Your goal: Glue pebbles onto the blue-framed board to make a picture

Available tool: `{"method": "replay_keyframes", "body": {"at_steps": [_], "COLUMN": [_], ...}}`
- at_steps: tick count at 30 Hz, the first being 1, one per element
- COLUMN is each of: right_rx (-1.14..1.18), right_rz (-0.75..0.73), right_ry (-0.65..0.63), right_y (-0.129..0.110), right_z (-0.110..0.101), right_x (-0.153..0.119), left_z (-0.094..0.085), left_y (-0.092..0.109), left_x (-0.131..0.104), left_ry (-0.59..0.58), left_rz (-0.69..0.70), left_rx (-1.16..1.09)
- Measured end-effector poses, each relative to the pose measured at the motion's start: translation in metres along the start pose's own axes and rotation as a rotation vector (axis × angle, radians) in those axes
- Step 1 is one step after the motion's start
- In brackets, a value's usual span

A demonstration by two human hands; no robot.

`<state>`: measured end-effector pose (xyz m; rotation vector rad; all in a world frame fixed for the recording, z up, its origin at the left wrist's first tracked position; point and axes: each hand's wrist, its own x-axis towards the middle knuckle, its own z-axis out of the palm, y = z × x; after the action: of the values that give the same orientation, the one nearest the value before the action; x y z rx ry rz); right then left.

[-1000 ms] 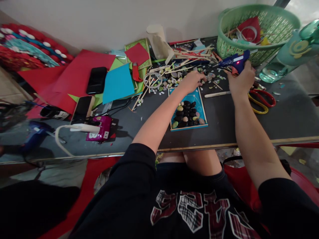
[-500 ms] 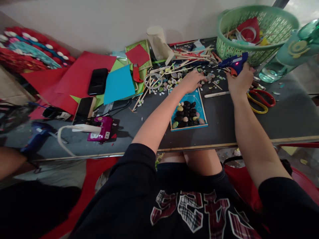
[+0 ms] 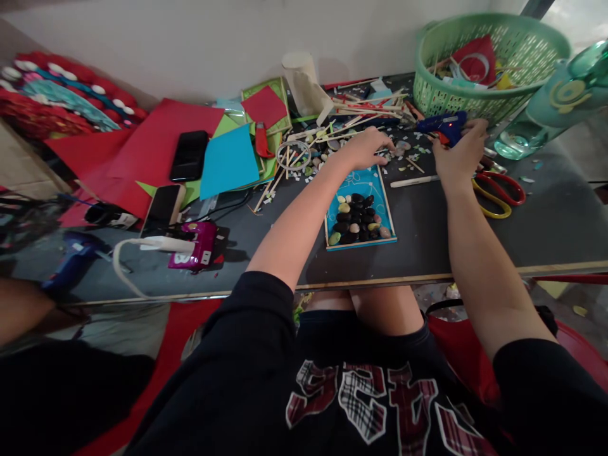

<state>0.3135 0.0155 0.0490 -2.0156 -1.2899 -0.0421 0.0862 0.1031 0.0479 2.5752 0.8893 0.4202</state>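
My left hand [image 3: 368,149] hovers at the top edge of the blue board [image 3: 363,180], by the loose pebbles. Its thumb and fingers are apart, and nothing shows between them. Thin wooden strips frame the board, and white lines are drawn on its upper part. Black pebbles [image 3: 356,217], with a few pale, green and pinkish ones, cover its lower part. To the right, my right hand [image 3: 460,152] is closed round a blue glue gun [image 3: 445,125] with a small red light. The gun's nozzle points left. More pebbles [image 3: 306,170] lie partly behind my left arm.
Red-and-yellow scissors [image 3: 498,193] and a white pen [image 3: 414,181] lie right of the board. Behind are wooden sticks [image 3: 365,107], a green basket [image 3: 489,95] and a bottle [image 3: 527,130]. Leftward are coloured paper, phones, a purple power adapter [image 3: 197,246] and another person's arm [image 3: 23,310].
My left hand has lifted and drawn back slightly from the pebbles, its thumb and fingers now farther apart. The glue gun in my right hand has dipped a little and lies more level.
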Motion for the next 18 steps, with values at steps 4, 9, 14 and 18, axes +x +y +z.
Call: {"method": "replay_keyframes", "body": {"at_steps": [4,9,14,18], "right_rx": [-0.058,-0.198,-0.298,-0.243], "right_rz": [0.011,0.080,0.049,-0.082], "right_ry": [-0.033,-0.047,0.031,0.064], "right_y": [-0.002,-0.009,-0.015,-0.021], "right_z": [-0.002,-0.004,-0.002,-0.005], "right_x": [0.000,-0.002,-0.009,-0.018], "left_z": [-0.017,-0.024,-0.035,-0.061], "left_y": [0.001,-0.018,-0.020,0.020], "left_x": [-0.035,-0.106,-0.148,-0.168], "left_ry": [0.183,0.524,0.726,0.833], "left_rz": [-0.111,-0.305,-0.307,-0.107], "left_rx": [-0.018,0.009,-0.101,-0.249]}}
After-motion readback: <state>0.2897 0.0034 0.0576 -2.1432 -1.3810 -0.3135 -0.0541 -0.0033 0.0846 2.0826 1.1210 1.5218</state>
